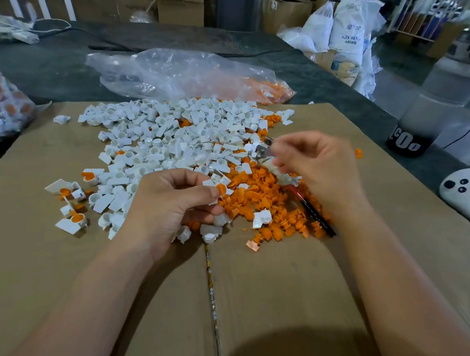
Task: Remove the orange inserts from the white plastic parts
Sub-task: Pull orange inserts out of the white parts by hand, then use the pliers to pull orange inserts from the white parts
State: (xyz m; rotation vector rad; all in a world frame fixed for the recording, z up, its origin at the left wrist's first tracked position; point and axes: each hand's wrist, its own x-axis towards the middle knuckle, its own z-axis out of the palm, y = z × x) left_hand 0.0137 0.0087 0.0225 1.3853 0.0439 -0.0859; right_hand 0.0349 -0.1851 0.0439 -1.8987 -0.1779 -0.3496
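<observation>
On the flattened brown cardboard sheet (65, 282), the left hand (170, 207) pinches a small white plastic part with an orange insert (220, 190) near the sheet's middle. The blurred right hand (322, 168) grips red-and-black-handled metal pliers (314, 213). A heap of loose orange plastic inserts (271, 203) lies between the 2 hands. A pile of white plastic parts (171, 138) spreads toward the far edge, beside a crumpled clear plastic bag (182, 70).

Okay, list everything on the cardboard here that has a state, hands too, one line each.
left hand, pinching a white part
that white part, orange insert in it
right hand, gripping the pliers
pliers, held above the piles; jaws too blurred to judge
white parts pile, loose, mostly emptied
orange inserts pile, loose, pulled out
clear bag, slumped, some orange pieces inside
</observation>
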